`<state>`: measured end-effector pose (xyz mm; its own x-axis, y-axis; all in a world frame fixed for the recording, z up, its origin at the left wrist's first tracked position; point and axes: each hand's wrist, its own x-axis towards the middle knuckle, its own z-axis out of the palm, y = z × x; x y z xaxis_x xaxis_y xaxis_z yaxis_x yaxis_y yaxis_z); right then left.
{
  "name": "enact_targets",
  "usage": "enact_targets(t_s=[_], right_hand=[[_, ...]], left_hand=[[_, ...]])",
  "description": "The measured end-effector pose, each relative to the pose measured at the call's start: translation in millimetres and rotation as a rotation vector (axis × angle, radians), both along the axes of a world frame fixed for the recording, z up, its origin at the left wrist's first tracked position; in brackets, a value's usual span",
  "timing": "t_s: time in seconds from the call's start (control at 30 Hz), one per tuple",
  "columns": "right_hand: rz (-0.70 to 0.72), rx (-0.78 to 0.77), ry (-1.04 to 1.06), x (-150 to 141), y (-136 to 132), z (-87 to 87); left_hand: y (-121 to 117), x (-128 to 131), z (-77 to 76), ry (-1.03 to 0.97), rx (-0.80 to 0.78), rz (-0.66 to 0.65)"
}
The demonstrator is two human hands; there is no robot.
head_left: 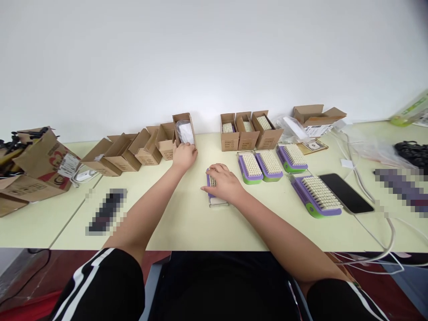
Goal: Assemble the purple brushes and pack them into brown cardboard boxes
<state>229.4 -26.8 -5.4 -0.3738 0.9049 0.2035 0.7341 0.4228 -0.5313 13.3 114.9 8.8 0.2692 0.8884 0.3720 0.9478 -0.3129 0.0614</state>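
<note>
Striped sleeves (100, 285) above pale table (187, 223); right fingers (217, 171) closed on purple brush (210, 180), left fingers (182, 149) gripping carton (176, 127).

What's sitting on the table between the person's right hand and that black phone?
In the head view, purple-and-green bristle brushes lie between the right hand and the black phone.

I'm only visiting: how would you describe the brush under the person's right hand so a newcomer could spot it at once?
Find the long pale-green table and the row of purple-and-green scrubbing brushes with cream bristles on it. Left of them lies one more purple brush, mostly covered by the person's right hand; only it has a hand on it and something white beside it.
</note>
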Motion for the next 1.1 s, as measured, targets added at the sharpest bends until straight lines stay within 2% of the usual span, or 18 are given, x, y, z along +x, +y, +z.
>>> enact_targets(t_s=[0.13, 0.27, 0.4, 0.57, 0.63, 0.7, 0.77, 0.83, 0.93, 1.0, 1.1], right_hand=[[0.013, -0.033, -0.013, 12, -8, 5.0], [0.004, -0.077, -0.051, 45, -24, 7.5], [-0.020, -0.164, -0.093, 82, -55, 11.4], [-0.117, -0.203, -0.075, 111, -107, 13.6], [-0.150, -0.173, -0.042, 118, -124, 8.8], [-0.182, -0.131, -0.034, 124, -136, 0.6], [-0.269, -0.087, -0.069, 128, -142, -8.8], [-0.411, -0.085, -0.122, 129, -144, -16.1], [-0.593, -0.182, -0.192, 130, -141, -18.3], [-0.642, -0.245, -0.203, 133, -139, -14.2], [-0.564, -0.292, -0.052, 146, -140, -6.4]], left_hand=[[-26, -5, 7.5, -0.006, -0.012, -0.070], [-56, -19, 20.8, -0.007, -0.053, -0.132], [-84, -33, 28.5, -0.005, -0.085, -0.201], [-104, -44, 30.1, -0.039, -0.159, -0.465], [-110, -44, 24.9, -0.119, -0.181, -0.598], [-115, -41, 12.8, -0.257, -0.140, -0.653], [-117, -36, -5.9, -0.441, -0.081, -0.570], [-117, -31, -26.8, -0.661, -0.091, -0.402], [-114, -25, -48.1, -0.994, -0.281, -0.260], [-113, -25, -50.0, -1.094, -0.451, -0.276], [-116, -27, -40.5, -1.087, -0.615, -0.363]])
